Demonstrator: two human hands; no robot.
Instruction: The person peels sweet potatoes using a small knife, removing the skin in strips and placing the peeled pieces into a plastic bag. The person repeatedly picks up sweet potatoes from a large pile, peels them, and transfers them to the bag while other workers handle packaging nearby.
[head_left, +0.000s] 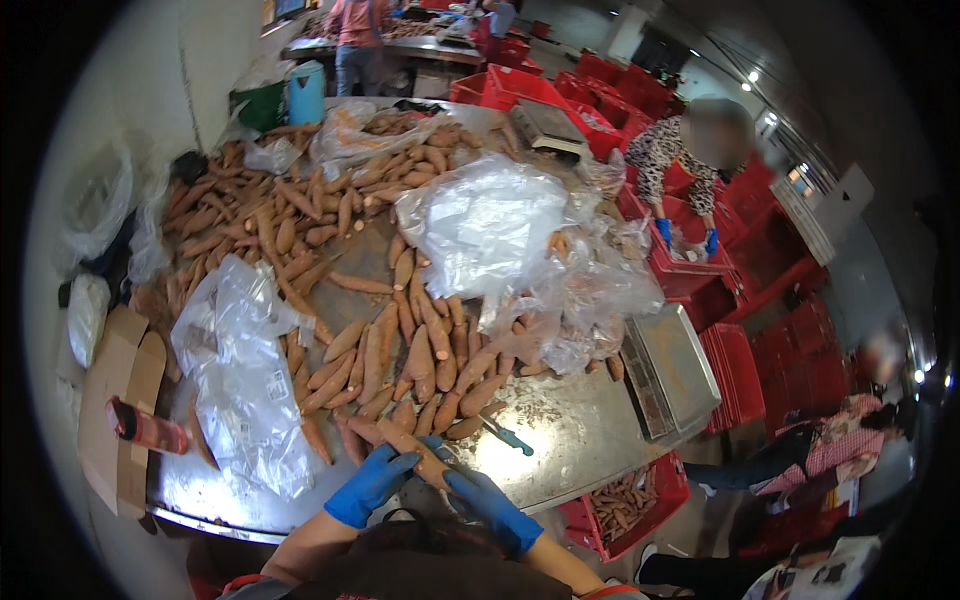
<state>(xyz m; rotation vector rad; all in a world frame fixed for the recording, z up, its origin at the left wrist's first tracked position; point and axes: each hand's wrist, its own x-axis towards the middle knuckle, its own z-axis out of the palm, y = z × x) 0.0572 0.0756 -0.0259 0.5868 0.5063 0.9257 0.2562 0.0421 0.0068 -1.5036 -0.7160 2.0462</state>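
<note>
Both my hands wear blue gloves and hold one long sweet potato (414, 454) between them over the near edge of a metal table (577, 427). My left hand (373, 484) grips its left side, with some fingers hidden behind it. My right hand (491, 508) is at its lower right end. A knife with a teal handle (513, 441) lies on the table just right of the hands, its blade partly beside the roots. Beyond my hands spreads a large pile of sweet potatoes (421, 360). Clear plastic bags (244, 382) lie at the left, and more plastic bags (495, 225) cover part of the pile.
A weighing scale (670, 371) stands on the table's right side, another scale (550, 127) farther back. A red drink bottle (146, 427) lies by an open cardboard box (112, 397). Below the right edge is a red crate (679, 499) of small roots. A co-worker (667, 165) reaches into another crate.
</note>
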